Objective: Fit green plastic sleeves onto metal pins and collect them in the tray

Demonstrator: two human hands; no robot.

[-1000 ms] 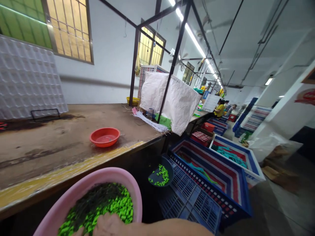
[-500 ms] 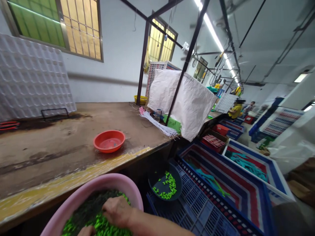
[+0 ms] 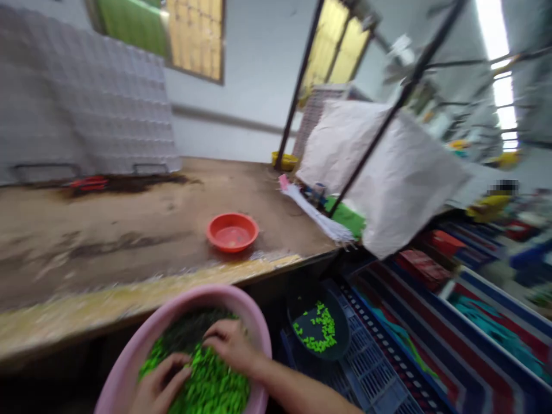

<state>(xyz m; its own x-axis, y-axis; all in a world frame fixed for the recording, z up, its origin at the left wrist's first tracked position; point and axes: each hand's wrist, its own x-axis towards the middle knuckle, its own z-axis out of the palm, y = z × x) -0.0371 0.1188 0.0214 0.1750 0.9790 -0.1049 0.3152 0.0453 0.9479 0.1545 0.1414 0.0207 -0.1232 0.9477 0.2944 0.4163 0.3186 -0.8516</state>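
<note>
A pink tub (image 3: 123, 359) holds a heap of small bright green pieces (image 3: 215, 379), with dark, fine-looking material (image 3: 185, 330) behind them. My left hand (image 3: 160, 384) rests at the left of the heap, thumb and forefinger apart, with no piece visible between them. Across from it, my right hand (image 3: 230, 345) reaches in from the right, its fingers curled together against the green pieces. Whatever those fingertips hold is hidden. The pieces look like small moulded parts, but blur hides their exact kind.
A red basin (image 3: 233, 233) sits on the worn workbench (image 3: 142, 230). Right of the tub, a dark basin (image 3: 340, 345) with scattered green pieces rests on a blue crate (image 3: 366, 356). White ties (image 3: 319, 218) lie by a large white sack (image 3: 388, 172). Striped bins (image 3: 466, 333) stand at right.
The view has swung left, so things appear farther right. More of my left hand shows over the tub. My right hand remains in the green pieces.
</note>
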